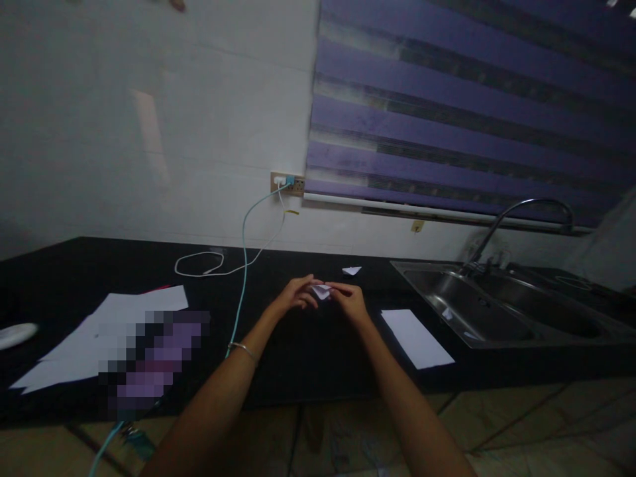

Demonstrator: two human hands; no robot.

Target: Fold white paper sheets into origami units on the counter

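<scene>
Between my two hands, above the black countertop (pixel 318 358), is a small folded white paper (pixel 322 291) with pointed ends. My left hand (pixel 297 295) has its fingers closed about the paper's left end, and a bracelet circles that wrist. The fingertips of my right hand (pixel 349 299) pinch its right end. A second folded paper piece (pixel 352 271), shaped like a small boat, lies on the counter just behind my right hand. To the right of my right forearm, a flat white paper strip (pixel 416 338) rests on the counter.
Several white sheets (pixel 134 305) lie at left beside a blurred purple item (pixel 163 358). A teal cable (pixel 243 265) and a white cable (pixel 223 273) run from the wall socket (pixel 288 183). At right is a steel double sink (pixel 477 311) with a curved faucet (pixel 501 215).
</scene>
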